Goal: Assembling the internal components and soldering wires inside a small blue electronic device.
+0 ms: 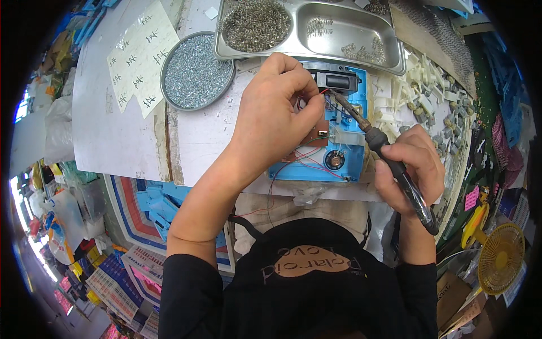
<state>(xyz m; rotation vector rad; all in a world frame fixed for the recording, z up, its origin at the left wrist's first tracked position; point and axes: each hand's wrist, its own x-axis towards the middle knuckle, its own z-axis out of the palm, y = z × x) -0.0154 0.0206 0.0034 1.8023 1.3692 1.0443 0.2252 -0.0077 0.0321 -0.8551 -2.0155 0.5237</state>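
Right hand (pixel 420 168) clamped on soldering iron (pixel 375 137), left hand (pixel 275 107) curled, grip unclear, above white worktable (pixel 200 135); yellow fan (pixel 501 259) rightward.

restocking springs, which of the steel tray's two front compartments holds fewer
The right compartment: scattered springs on a mostly bare bottom, while the left compartment is heaped.
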